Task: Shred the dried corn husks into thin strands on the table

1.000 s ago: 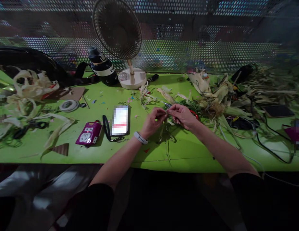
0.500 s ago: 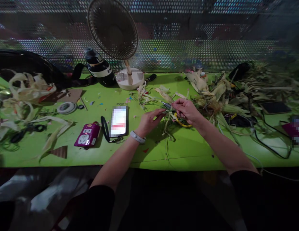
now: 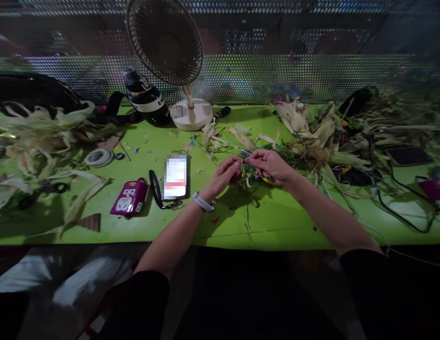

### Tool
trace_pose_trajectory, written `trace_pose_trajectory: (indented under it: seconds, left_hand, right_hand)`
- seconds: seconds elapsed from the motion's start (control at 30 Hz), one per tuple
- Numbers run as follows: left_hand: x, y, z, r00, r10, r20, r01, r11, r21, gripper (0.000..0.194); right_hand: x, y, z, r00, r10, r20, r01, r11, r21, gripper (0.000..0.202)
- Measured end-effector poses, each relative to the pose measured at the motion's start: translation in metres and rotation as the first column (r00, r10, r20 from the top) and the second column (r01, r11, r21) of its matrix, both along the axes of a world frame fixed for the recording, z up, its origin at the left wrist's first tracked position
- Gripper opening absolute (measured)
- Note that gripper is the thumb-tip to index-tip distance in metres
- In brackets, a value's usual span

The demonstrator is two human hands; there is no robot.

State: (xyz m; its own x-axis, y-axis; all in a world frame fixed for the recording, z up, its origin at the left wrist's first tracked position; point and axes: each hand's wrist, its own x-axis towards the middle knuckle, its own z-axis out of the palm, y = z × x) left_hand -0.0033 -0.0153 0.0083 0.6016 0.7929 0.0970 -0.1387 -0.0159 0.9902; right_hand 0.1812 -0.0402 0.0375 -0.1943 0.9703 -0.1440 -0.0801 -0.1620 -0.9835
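Fingers pinched, my left hand (image 3: 227,175) is closed on the upper left side of a small bundle of green plant strands (image 3: 248,182). Close beside it, my right hand (image 3: 271,166) is closed too, its thumb and forefinger pinched at the top of the same bundle. Under the right hand a tool with yellow handles (image 3: 267,181) lies partly hidden, its metal tip (image 3: 244,152) showing beyond the fingers. Loose strands hang below both hands over the green table (image 3: 212,236).
Left of my hands are a lit phone (image 3: 175,177), a purple power socket (image 3: 129,198), scissors (image 3: 46,189) and husk strips. Behind stand a fan (image 3: 191,114) and a black bottle (image 3: 149,101). Dried husks (image 3: 322,127) and cables lie at the right.
Both hands have closed in around the strands, the left more curled. The strands have shifted up between them. A larger bunch of pale husks now shows at the far left.
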Motion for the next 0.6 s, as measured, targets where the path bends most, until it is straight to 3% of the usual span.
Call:
trace_pose_trajectory:
  seconds: [0.2, 0.4, 0.6]
  left_hand:
    - [0.004, -0.006, 0.002, 0.991, -0.072, -0.110, 0.068, 0.997, -0.043, 0.041]
    - [0.003, -0.007, 0.008, 0.991, 0.076, -0.108, -0.086, 0.992, -0.089, 0.040]
    - [0.001, -0.007, 0.015, 0.982, 0.135, -0.129, -0.149, 0.983, -0.106, 0.040]
  right_hand:
    - [-0.005, -0.001, -0.001, 1.000, 0.004, 0.023, -0.004, 1.000, -0.010, 0.038]
    - [-0.001, -0.003, 0.008, 0.994, 0.006, 0.106, -0.014, 0.997, 0.079, 0.038]
    - [0.013, -0.002, 0.012, 0.929, 0.103, 0.355, -0.178, 0.967, 0.185, 0.030]
